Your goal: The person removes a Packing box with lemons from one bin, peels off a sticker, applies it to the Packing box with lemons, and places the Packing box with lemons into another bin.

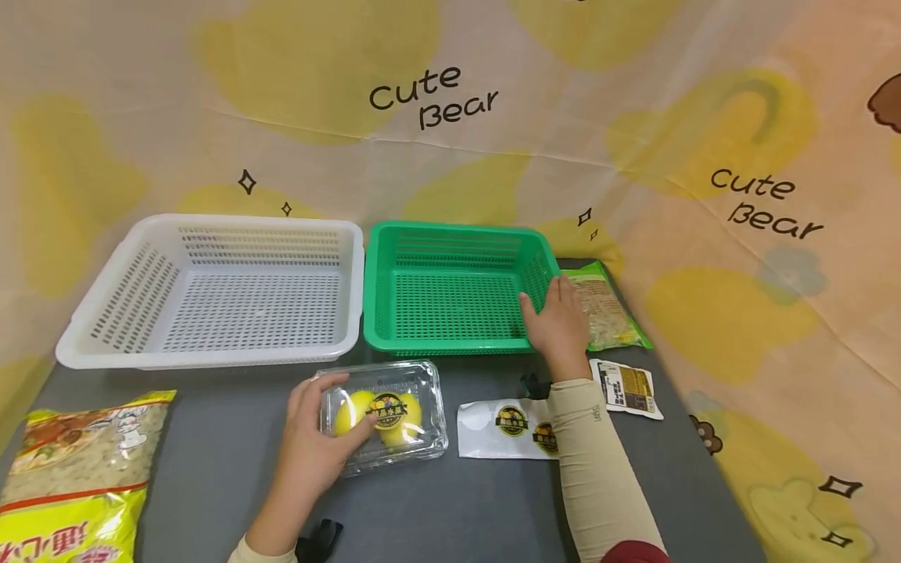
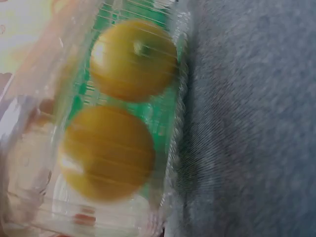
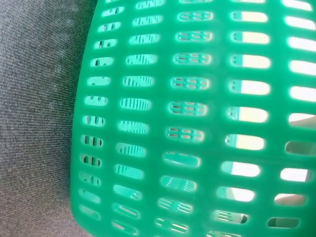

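My left hand (image 1: 310, 426) grips the left end of a clear plastic fruit box (image 1: 431, 410), thumb and fingers spread over it. Yellow round fruits (image 1: 404, 418) show through the lid, which bears a dark round label. Two of those fruits (image 2: 106, 153) appear blurred through the plastic in the left wrist view. At the right end of the green basket (image 1: 450, 346), my right hand (image 1: 563, 336) holds the rim, thumb on the inner side. The slotted outer wall of this basket (image 3: 165, 118) fills most of the right wrist view; the right fingers are not clearly seen there.
A white basket (image 1: 246, 358) stands left of the green one. A bagged food pack (image 1: 77, 469) lies at front left, another green-edged bag (image 1: 608, 313) at right. A white labelled packet (image 1: 486, 430) and a small brown-and-white sachet (image 1: 626, 389) lie near the right forearm.
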`<action>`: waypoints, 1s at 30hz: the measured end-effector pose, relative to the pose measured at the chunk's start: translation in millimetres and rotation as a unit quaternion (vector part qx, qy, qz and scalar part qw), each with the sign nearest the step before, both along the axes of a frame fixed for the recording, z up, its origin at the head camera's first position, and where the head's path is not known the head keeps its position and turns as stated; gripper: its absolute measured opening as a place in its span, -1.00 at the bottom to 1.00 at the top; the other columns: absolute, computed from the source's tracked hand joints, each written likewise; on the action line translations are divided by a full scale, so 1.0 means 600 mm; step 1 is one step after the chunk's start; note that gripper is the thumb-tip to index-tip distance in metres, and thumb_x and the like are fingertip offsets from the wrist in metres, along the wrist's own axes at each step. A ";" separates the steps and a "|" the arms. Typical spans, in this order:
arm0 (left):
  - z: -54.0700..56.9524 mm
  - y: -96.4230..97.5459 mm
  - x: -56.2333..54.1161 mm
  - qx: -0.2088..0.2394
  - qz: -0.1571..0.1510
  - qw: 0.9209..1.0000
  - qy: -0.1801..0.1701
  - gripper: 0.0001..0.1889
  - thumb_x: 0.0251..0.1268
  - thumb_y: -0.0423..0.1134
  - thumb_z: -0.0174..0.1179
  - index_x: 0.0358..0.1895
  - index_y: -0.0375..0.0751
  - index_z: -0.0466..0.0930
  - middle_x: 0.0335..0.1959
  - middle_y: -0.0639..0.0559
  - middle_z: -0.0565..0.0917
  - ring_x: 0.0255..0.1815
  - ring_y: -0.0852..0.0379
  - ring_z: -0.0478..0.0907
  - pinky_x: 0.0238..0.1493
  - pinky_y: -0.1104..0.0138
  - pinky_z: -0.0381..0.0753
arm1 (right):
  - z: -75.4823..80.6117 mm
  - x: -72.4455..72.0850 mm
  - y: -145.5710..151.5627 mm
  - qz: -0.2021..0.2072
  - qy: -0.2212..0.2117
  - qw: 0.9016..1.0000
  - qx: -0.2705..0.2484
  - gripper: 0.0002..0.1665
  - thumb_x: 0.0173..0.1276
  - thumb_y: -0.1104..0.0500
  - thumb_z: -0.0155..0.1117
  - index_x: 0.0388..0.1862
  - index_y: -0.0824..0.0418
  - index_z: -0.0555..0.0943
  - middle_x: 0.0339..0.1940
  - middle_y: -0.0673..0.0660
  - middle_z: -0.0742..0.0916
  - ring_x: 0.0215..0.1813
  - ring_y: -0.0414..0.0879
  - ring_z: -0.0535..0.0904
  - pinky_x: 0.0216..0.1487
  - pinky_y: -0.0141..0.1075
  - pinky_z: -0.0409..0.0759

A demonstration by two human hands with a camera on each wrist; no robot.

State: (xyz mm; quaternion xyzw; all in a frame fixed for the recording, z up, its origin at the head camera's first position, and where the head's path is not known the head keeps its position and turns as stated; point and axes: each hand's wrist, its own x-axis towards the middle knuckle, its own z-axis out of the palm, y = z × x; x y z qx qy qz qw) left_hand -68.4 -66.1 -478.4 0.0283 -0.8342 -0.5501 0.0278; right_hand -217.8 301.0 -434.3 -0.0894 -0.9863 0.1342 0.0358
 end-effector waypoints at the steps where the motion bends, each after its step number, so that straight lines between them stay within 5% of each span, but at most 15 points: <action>1: 0.001 0.003 0.001 0.000 -0.002 1.000 -0.001 -0.29 0.17 -0.15 0.60 0.38 -0.07 0.50 0.50 -0.21 0.27 0.50 -0.30 0.26 0.37 -0.29 0.34 | 0.000 -0.001 0.000 0.000 0.000 1.000 0.001 0.06 0.69 -0.37 -0.23 0.74 0.40 -0.10 0.76 0.36 0.00 0.74 0.31 -0.13 0.62 0.26 -0.01; 6: -0.003 0.012 0.000 0.009 -0.005 1.000 -0.015 -0.32 0.15 -0.19 0.61 0.35 -0.06 0.52 0.49 -0.20 0.28 0.50 -0.29 0.25 0.40 -0.34 0.24 | -0.001 -0.006 0.001 0.000 -0.001 1.000 0.007 0.06 0.69 -0.38 -0.23 0.74 0.39 -0.10 0.77 0.35 0.00 0.74 0.29 -0.14 0.62 0.23 0.00; 15: 0.008 0.027 0.006 0.019 0.004 1.000 0.017 -0.33 0.07 -0.23 0.65 0.29 -0.04 0.56 0.42 -0.15 0.36 0.47 -0.23 0.28 0.35 -0.24 0.33 | 0.000 -0.002 -0.001 0.001 -0.006 1.000 0.002 0.07 0.69 -0.38 -0.23 0.74 0.38 -0.12 0.77 0.34 -0.04 0.75 0.28 -0.17 0.65 0.19 -0.08; 18: 0.037 0.030 0.010 0.028 -0.006 0.999 0.025 -0.32 0.08 -0.22 0.65 0.30 -0.02 0.56 0.41 -0.09 0.37 0.45 -0.17 0.29 0.23 -0.14 0.46 | 0.001 0.002 -0.002 0.001 -0.008 1.000 -0.004 0.06 0.69 -0.37 -0.21 0.75 0.37 -0.12 0.77 0.33 -0.05 0.75 0.27 -0.18 0.64 0.22 -0.07; 23: 0.121 0.039 -0.006 0.060 -0.044 0.996 0.039 -0.30 0.10 -0.19 0.64 0.33 -0.02 0.54 0.44 -0.08 0.37 0.46 -0.15 0.27 0.27 -0.21 0.40 | 0.000 0.006 -0.001 -0.002 -0.011 1.000 -0.008 0.06 0.69 -0.36 -0.18 0.74 0.38 -0.12 0.77 0.33 -0.06 0.75 0.28 -0.19 0.64 0.23 -0.05; 27: 0.178 0.052 -0.058 0.056 -0.056 0.996 0.048 -0.28 0.15 -0.13 0.61 0.38 -0.02 0.50 0.46 -0.11 0.34 0.46 -0.16 0.26 0.34 -0.27 0.33 | -0.001 0.004 -0.001 -0.003 -0.002 1.000 -0.003 0.06 0.69 -0.36 -0.18 0.74 0.40 -0.10 0.77 0.34 -0.05 0.75 0.28 -0.17 0.64 0.20 -0.03; 30: 0.203 0.063 -0.112 0.043 -0.056 0.996 0.062 -0.27 0.19 -0.10 0.58 0.42 -0.02 0.48 0.53 -0.13 0.28 0.51 -0.16 0.22 0.42 -0.27 0.27 | -0.002 0.001 -0.001 -0.003 0.000 1.000 -0.002 0.07 0.68 -0.36 -0.19 0.74 0.40 -0.11 0.77 0.34 -0.05 0.74 0.29 -0.17 0.64 0.20 -0.03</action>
